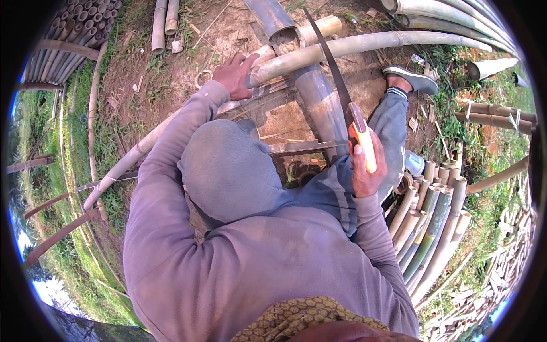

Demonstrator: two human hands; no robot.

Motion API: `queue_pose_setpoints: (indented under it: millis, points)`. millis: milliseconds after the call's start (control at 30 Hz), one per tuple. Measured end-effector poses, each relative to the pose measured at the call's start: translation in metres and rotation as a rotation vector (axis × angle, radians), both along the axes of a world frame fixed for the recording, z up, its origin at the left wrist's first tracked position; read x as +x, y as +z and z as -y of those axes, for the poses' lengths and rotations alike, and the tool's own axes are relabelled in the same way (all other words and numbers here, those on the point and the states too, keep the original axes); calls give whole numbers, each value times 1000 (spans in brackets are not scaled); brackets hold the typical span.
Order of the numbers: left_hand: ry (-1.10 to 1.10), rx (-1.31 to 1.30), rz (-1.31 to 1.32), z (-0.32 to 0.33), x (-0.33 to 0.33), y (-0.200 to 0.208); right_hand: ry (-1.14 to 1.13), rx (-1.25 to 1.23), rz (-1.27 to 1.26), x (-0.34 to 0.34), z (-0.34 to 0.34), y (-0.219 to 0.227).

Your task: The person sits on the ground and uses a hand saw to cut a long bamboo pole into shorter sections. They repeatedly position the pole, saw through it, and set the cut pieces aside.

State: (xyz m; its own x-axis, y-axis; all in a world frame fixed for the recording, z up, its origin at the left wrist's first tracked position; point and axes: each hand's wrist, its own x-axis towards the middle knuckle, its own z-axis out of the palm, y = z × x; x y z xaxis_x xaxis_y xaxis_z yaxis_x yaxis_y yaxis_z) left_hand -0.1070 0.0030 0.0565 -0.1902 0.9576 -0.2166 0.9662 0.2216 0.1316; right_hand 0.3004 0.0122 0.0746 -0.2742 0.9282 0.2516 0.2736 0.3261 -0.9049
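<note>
My left hand [232, 78] is wrapped over the near-left end of a pale bamboo pole [353, 47]. This pole slants up to the right across a thicker grey bamboo trunk [319, 100]. In my right hand [369, 166] is a handsaw [364, 142], held by its orange and white handle. Its long dark blade points up and away and passes in front of the pale pole, right of the trunk. Whether the teeth touch the pole I cannot tell. A short bamboo piece [326, 28] lies just beyond the pole.
Cut bamboo lengths [427, 222] stand bundled at my right. Long poles [456, 14] lie at the far right, and a stack of bamboo [74, 43] fills the far left. My bent left knee [228, 171] is close in front; my right shoe [416, 80] rests on the dirt.
</note>
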Motion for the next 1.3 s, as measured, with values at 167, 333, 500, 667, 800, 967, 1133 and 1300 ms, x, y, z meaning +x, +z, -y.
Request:
queue_pose_setpoints:
  millis: [167,333,500,667,800,967,1133,1300]
  points:
    - [58,347,169,-45,52,-27,30,41,67,-1,-3,7]
    - [258,224,347,-96,66,-30,28,-10,12,4,-12,4]
    - [324,50,306,-105,69,-20,75,47,3,7,-19,13]
    - [358,11,319,-107,70,-10,110,105,44,3,-19,13]
    - [385,34,339,-107,71,-11,125,119,75,1,-19,12]
    - [374,62,310,-108,70,-14,141,109,65,1,-19,12]
    - [355,88,308,-104,70,-11,145,21,24,16,-17,4]
    - [342,38,299,-105,76,-10,142,-51,-44,-10,-38,6]
